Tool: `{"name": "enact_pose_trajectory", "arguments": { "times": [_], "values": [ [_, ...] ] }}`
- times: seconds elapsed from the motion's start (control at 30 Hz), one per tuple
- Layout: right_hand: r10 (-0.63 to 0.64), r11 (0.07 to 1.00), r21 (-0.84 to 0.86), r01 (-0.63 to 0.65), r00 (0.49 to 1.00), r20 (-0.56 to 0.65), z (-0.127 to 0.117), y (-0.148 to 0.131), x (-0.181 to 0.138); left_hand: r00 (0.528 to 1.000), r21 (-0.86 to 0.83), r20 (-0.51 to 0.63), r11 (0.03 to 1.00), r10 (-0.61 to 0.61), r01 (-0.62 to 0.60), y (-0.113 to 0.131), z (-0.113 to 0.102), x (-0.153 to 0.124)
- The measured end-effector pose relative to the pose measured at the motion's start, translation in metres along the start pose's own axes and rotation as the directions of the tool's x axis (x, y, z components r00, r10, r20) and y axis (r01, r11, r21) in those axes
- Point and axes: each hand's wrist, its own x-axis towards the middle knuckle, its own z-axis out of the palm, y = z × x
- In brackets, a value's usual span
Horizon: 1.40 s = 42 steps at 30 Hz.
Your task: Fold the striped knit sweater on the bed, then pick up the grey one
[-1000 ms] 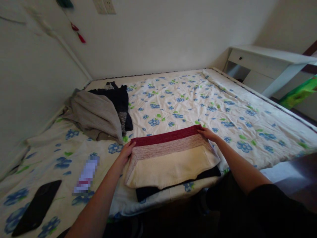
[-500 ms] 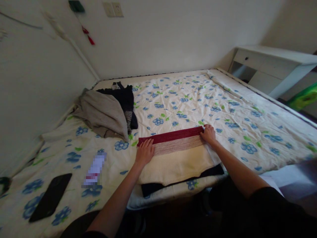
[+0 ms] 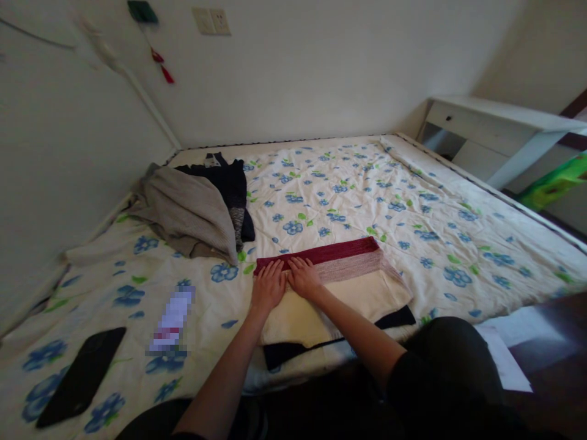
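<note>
Folded sweater (image 3: pixel 362 293) in cream, pink and burgundy lay in front of you, low in the centre of the frame, near the front edge of the bed (image 3: pixel 348 183). That bed, with its blue-flowered sheet, filled most of the view, and a white drawer unit (image 3: pixel 486 119) stood beyond it at the upper right. At the left of centre a grey garment (image 3: pixel 188 208) was heaped partly over a black one (image 3: pixel 229 180). Beneath your sweater, a dark cloth (image 3: pixel 284 355) showed along its lower edge. A black phone (image 3: pixel 82 379) lay at the lower left.

The sweater's long axis ran left to right across the frame, rising slightly rightward, with its burgundy band (image 3: pixel 343 249) along the far side. Your left hand (image 3: pixel 270 286) covered the left end; your right hand (image 3: pixel 303 278) was just beside it, thumbs close together. Most of the sweater stretched away to the right of both, and your right hand was the nearer to that uncovered right end. Your fingers lay extended, palms down on the knit, pinching nothing that could be seen.
</note>
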Motion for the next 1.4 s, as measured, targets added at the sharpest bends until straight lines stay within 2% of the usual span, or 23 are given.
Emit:
{"name": "enact_pose_trajectory", "arguments": {
  "times": [0.13, 0.33, 0.53, 0.67, 0.73, 0.9, 0.97, 1.03, 1.13, 1.23, 1.3, 1.4],
  "values": [
    [0.012, 1.000, -0.024, -0.012, 1.000, -0.016, -0.035, 0.044, -0.021, 1.000, -0.021, -0.023, 1.000, -0.015, 0.015, 0.003, -0.001, 0.002],
    [0.209, 0.972, -0.107, -0.210, 0.978, -0.022, -0.084, 0.126, -0.053, 1.000, 0.081, -0.019, 0.997, 0.002, -0.001, 0.004, -0.003, 0.004],
    [0.444, 0.859, -0.262, -0.440, 0.895, -0.046, -0.124, 0.205, -0.078, 0.998, 0.283, -0.026, 0.958, 0.056, -0.046, 0.001, -0.001, 0.005],
    [0.562, 0.803, -0.256, -0.538, 0.827, 0.025, -0.148, 0.255, -0.093, 0.998, 0.336, -0.014, 0.941, 0.054, -0.046, 0.001, 0.001, 0.006],
    [0.571, 0.801, -0.263, -0.538, 0.818, 0.067, -0.154, 0.273, -0.097, 0.999, 0.340, -0.007, 0.940, 0.046, -0.041, 0.002, 0.000, 0.006],
    [0.558, 0.809, -0.274, -0.520, 0.826, 0.080, -0.150, 0.285, -0.092, 0.998, 0.377, 0.068, 0.926, -0.005, -0.021, 0.008, -0.008, 0.014],
    [0.568, 0.802, -0.272, -0.532, 0.819, 0.073, -0.145, 0.282, -0.090, 0.995, 0.422, 0.091, 0.907, -0.039, -0.003, 0.019, -0.012, 0.022],
    [0.574, 0.798, -0.269, -0.540, 0.816, 0.066, -0.141, 0.279, -0.089, 0.994, 0.474, 0.063, 0.879, -0.091, 0.051, 0.039, -0.011, 0.031],
    [0.585, 0.790, -0.271, -0.550, 0.809, 0.063, -0.139, 0.277, -0.088, 0.996, 0.466, -0.010, 0.881, -0.087, 0.081, 0.078, 0.008, 0.041],
    [0.592, 0.784, -0.274, -0.557, 0.803, 0.063, -0.140, 0.276, -0.089, 0.996, 0.349, 0.085, 0.936, 0.014, -0.043, 0.108, 0.034, 0.041],
    [0.592, 0.783, -0.280, -0.555, 0.803, 0.064, -0.141, 0.275, -0.089, 0.989, 0.299, 0.146, 0.953, 0.012, -0.056, 0.110, 0.045, 0.037],
    [0.589, 0.784, -0.282, -0.553, 0.806, 0.058, -0.141, 0.272, -0.090, 0.996, 0.314, 0.079, 0.949, -0.052, 0.024, 0.084, 0.041, 0.025]
  ]
}}
